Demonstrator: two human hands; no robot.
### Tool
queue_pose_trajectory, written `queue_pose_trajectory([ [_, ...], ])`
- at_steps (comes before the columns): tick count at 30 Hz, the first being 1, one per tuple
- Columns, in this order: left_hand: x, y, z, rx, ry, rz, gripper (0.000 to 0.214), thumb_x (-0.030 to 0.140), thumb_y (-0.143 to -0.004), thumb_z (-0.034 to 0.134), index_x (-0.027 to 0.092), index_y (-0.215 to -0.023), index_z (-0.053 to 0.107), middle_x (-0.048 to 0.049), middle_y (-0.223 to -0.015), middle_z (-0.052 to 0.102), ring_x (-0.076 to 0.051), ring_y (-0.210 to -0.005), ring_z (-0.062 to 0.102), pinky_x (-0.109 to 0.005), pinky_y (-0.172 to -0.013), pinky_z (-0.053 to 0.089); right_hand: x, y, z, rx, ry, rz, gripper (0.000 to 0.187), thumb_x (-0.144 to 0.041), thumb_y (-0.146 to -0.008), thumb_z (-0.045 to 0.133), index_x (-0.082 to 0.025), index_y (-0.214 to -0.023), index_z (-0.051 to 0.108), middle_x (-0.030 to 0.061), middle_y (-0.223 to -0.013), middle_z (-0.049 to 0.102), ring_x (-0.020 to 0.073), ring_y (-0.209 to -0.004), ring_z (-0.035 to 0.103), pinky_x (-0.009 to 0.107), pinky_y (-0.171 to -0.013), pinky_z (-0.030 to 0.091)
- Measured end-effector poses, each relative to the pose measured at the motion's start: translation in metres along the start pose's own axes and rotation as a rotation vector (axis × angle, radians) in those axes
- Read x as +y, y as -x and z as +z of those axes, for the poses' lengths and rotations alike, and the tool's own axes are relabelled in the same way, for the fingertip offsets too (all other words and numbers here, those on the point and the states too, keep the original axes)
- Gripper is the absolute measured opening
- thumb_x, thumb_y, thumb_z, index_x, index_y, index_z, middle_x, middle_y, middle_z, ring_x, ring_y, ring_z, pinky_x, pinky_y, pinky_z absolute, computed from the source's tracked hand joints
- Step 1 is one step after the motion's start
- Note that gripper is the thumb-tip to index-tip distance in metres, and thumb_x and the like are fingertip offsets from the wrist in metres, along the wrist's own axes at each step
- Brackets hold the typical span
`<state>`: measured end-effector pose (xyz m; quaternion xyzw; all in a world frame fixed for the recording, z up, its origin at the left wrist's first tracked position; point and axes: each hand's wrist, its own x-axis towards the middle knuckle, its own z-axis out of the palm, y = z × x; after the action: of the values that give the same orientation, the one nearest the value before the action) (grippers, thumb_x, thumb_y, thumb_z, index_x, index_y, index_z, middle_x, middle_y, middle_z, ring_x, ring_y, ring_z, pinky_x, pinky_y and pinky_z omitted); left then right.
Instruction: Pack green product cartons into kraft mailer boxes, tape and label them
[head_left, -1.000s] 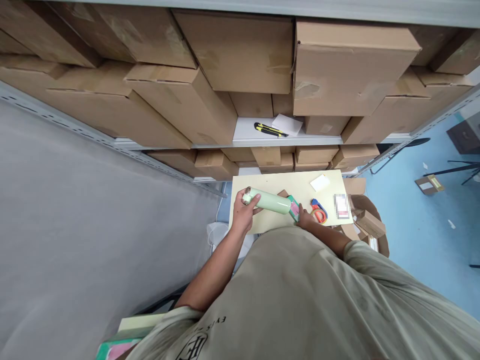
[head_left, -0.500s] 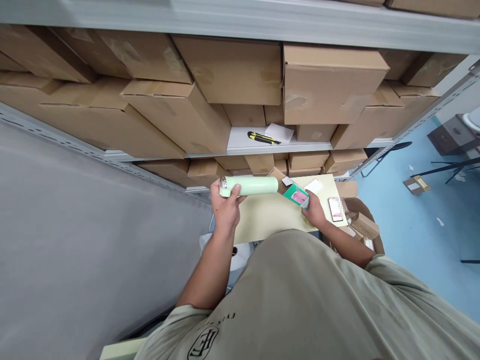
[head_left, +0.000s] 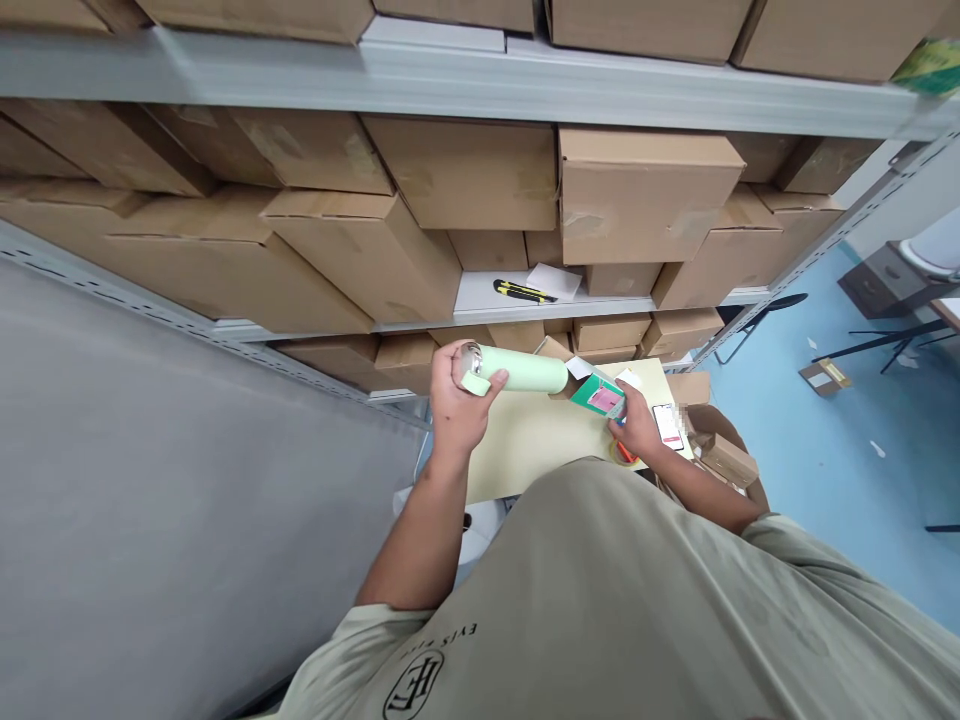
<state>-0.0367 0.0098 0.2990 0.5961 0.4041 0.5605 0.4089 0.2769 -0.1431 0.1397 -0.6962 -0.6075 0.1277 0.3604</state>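
My left hand (head_left: pixel 459 400) grips a pale green insulated bottle (head_left: pixel 525 371) near its metal-rimmed end, where a green loop tab (head_left: pixel 474 383) hangs. My right hand (head_left: pixel 637 425) holds a green carton with a pink label (head_left: pixel 598 396) by its lower corner. The bottle's far end lies close to that carton, with a brown cardboard flap (head_left: pixel 556 350) behind them. Both are held above a pale yellow table (head_left: pixel 529 450). Under my right hand, a tape dispenser (head_left: pixel 624 454) is mostly hidden.
A phone (head_left: pixel 667 427) lies at the table's right side, beside a cardboard carton with loose pieces (head_left: pixel 720 460). Grey metal shelves stacked with cardboard boxes (head_left: pixel 465 170) stand ahead, a yellow utility knife (head_left: pixel 523 291) on one. Blue floor lies right, a grey surface left.
The view has tilted upward, so the shelves sit lower in the frame. The bottle's metal end has turned toward me, and the green carton has shifted slightly right, both still in my hands.
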Motion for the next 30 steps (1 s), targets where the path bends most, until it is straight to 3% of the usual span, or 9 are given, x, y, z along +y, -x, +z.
queue_pose_trajectory([
  [9,0.008,-0.003,0.004,-0.072,-0.074,0.007,0.066,0.045,-0.069,0.104,0.024,-0.12,0.069,-0.0051,-0.117,0.073,-0.026,-0.112,0.071,-0.037,-0.105,0.059,-0.003,0.004,-0.006,-0.017,-0.001,0.012,0.089,-0.019,-0.082,0.068,-0.018,-0.168,0.047,0.0206,-0.167,0.059,0.0388,-0.157,0.055,0.065,-0.135,0.044],
  [16,0.014,-0.006,0.001,-0.188,-0.224,0.006,0.065,0.043,-0.069,0.104,0.025,-0.122,0.071,-0.0047,-0.112,0.077,-0.027,-0.105,0.074,-0.037,-0.098,0.061,-0.001,0.007,-0.004,-0.061,0.066,-0.146,0.088,-0.013,-0.084,0.066,-0.021,-0.17,0.047,0.0177,-0.169,0.059,0.0375,-0.159,0.054,0.066,-0.137,0.044],
  [20,0.012,-0.004,0.003,-0.123,-0.309,-0.014,0.067,0.049,-0.073,0.1,0.024,-0.126,0.068,-0.0069,-0.12,0.077,-0.026,-0.108,0.074,-0.038,-0.099,0.062,0.003,0.01,0.003,-0.048,0.083,-0.165,0.093,-0.011,-0.085,0.067,-0.023,-0.174,0.042,0.0168,-0.169,0.058,0.0382,-0.158,0.054,0.067,-0.133,0.049],
  [24,0.0,-0.003,0.007,-0.029,-0.179,-0.05,0.064,0.056,-0.079,0.096,0.023,-0.124,0.065,-0.0072,-0.119,0.074,-0.024,-0.109,0.073,-0.038,-0.099,0.064,0.005,0.011,0.008,-0.032,0.077,-0.175,0.097,-0.011,-0.085,0.069,-0.026,-0.177,0.038,0.016,-0.169,0.058,0.0386,-0.157,0.055,0.068,-0.132,0.051],
  [30,-0.013,0.0,0.013,0.022,-0.036,-0.148,0.071,0.07,-0.079,0.093,0.024,-0.124,0.063,-0.0053,-0.112,0.072,-0.022,-0.103,0.071,-0.038,-0.088,0.069,0.004,0.007,0.008,0.014,0.019,-0.171,0.097,-0.012,-0.086,0.071,-0.025,-0.176,0.038,0.0181,-0.167,0.059,0.0397,-0.155,0.057,0.067,-0.13,0.052],
])
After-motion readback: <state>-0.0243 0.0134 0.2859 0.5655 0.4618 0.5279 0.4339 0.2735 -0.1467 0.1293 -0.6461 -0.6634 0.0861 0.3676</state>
